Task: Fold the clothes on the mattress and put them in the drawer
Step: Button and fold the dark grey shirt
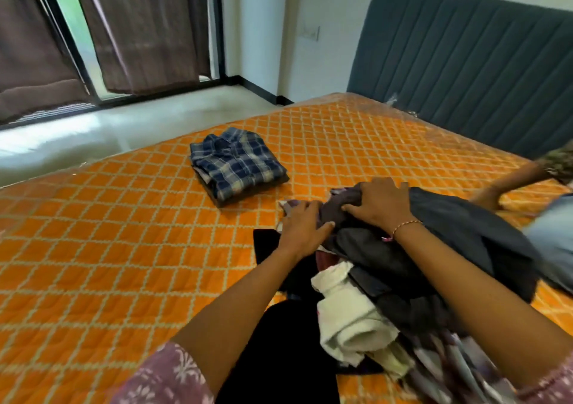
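A heap of unfolded clothes (434,264) lies on the orange quilted mattress (108,248) at the right: dark grey, black, white and purple-patterned pieces. My left hand (305,228) grips the purple-grey garment (338,205) at the far end of the heap. My right hand (379,202) holds the same garment from the other side, its thumb curled into the fabric. A folded blue plaid shirt (237,163) rests on top of a darker folded piece near the mattress's far edge. No drawer is in view.
Another person's arm (511,180) and light blue clothing (555,242) reach in from the right edge. A grey padded headboard (465,62) stands behind the mattress. Beyond the far edge lie pale floor (93,130) and brown curtains (139,31) over a glass door.
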